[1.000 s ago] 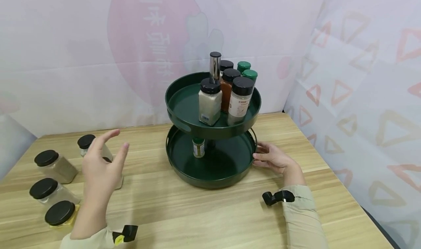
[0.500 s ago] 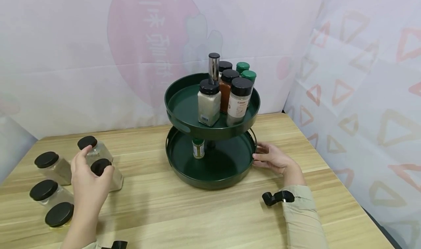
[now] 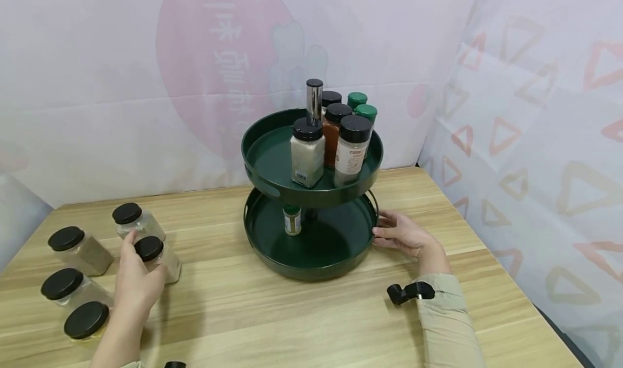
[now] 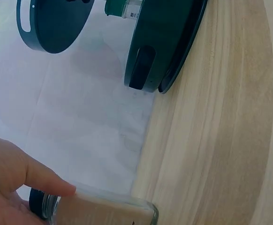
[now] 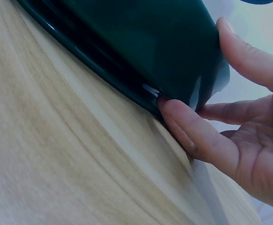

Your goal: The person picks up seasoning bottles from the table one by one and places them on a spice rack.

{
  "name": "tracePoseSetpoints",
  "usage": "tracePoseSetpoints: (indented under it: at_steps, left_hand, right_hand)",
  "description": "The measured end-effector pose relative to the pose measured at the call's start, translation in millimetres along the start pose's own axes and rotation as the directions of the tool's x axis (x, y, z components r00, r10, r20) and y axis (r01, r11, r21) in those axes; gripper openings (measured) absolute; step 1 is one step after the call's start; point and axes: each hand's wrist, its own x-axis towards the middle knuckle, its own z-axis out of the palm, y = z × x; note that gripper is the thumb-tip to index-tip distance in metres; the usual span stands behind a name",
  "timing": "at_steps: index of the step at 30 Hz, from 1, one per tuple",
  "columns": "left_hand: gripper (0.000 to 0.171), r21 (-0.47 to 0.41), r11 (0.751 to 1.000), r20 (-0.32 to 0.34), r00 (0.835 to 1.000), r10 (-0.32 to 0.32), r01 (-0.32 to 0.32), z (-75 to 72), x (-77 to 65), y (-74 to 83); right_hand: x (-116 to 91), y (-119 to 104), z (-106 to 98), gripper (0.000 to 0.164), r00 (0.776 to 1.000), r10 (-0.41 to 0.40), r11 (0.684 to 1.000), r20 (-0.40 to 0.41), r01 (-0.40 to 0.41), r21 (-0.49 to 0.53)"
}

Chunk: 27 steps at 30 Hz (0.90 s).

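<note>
My left hand [image 3: 138, 284] grips a black-lidded glass spice jar [image 3: 168, 262] near its neck; in the left wrist view, the thumb presses the jar's side [image 4: 103, 210] just below the lid. Pale brown powder fills that jar. At the table's middle stands a dark green two-tier rack [image 3: 311, 273]. My right hand [image 3: 406, 234] holds its lower tray at the right side. The right wrist view has the thumb on the tray's upper edge and fingers [image 5: 193, 126] at its base. On the lower tier is a small green-capped bottle [image 3: 292, 220].
More black-lidded jars lie around my left hand: a clear one [image 3: 141, 221], a brown one [image 3: 85, 252], another clear one [image 3: 73, 289] and a yellow one [image 3: 87, 322]. Several seasoning bottles, including a white-labelled one [image 3: 351, 154], crowd the top tier's right side.
My left hand has come down and left from above the jars and closed round the nearest jar's neck. My right hand stays at the lower tray.
</note>
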Motion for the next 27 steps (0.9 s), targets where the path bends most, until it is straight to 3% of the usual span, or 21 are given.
tracePoseSetpoints:
  at_steps: [9,19,27]
  left_hand:
    - [0.08,0.122,0.991,0.054,0.997,0.051,-0.058,2.0,1.5,-4.1]
    - [0.067,0.168,0.981,-0.021,0.994,0.106,-0.101,6.0,1.0,-6.8]
    - [0.068,0.155,0.978,-0.033,0.989,0.146,-0.139,8.2,2.6,-6.5]
  right_hand:
    - [0.8,0.7,-0.3,0.079,1.0,-0.009,1.0,0.0,0.009,-0.007]
    - [-1.0,-1.9,4.1,0.081,1.0,-0.008,1.0,-0.002,0.008,-0.01]
    - [-0.7,0.8,2.2,0.079,1.0,-0.019,1.0,-0.007,0.019,-0.022]
